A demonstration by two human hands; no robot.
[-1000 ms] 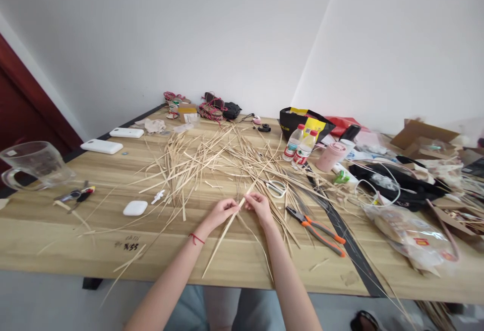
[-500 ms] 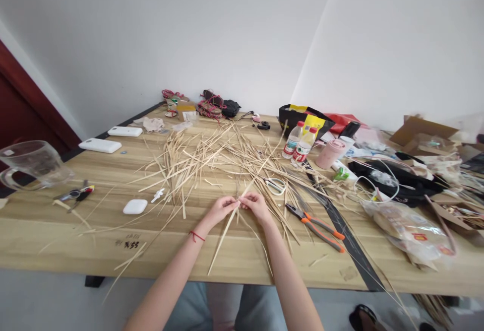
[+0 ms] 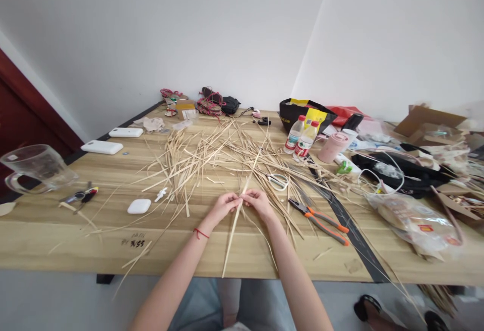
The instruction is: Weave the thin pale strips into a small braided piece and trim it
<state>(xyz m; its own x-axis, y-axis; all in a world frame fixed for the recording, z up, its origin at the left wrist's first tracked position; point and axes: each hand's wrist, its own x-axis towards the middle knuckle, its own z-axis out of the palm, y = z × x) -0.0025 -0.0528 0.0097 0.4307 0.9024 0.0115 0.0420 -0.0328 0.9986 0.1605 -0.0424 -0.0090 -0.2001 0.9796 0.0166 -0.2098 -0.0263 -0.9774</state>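
Observation:
Near the table's front edge, my left hand (image 3: pixel 224 207) and my right hand (image 3: pixel 258 203) meet, fingertips pinched together. Between them they grip a long pale straw strip (image 3: pixel 231 240), one end pointing toward me and the other reaching up over the pile. A thinner strip (image 3: pixel 264 238) curves down from under my right hand to the table edge. How the strips cross at my fingertips is too small to make out. Just beyond my hands spreads a heap of loose straw strips (image 3: pixel 196 157). White-handled scissors (image 3: pixel 279 182) lie right of my right hand.
Orange-handled pliers (image 3: pixel 319 221) lie to the right. Two plastic bottles (image 3: pixel 300 138) and a pink cup (image 3: pixel 333 147) stand behind them. A white case (image 3: pixel 139 206), a small cutting tool (image 3: pixel 81 196) and a clear jug (image 3: pixel 38 167) are on the left. A cluttered black bag (image 3: pixel 404 172) sits far right.
The held strip has swung more upright, its near end shifting right and its far end left. Both hands still pinch it in nearly the same place. The view has shifted slightly.

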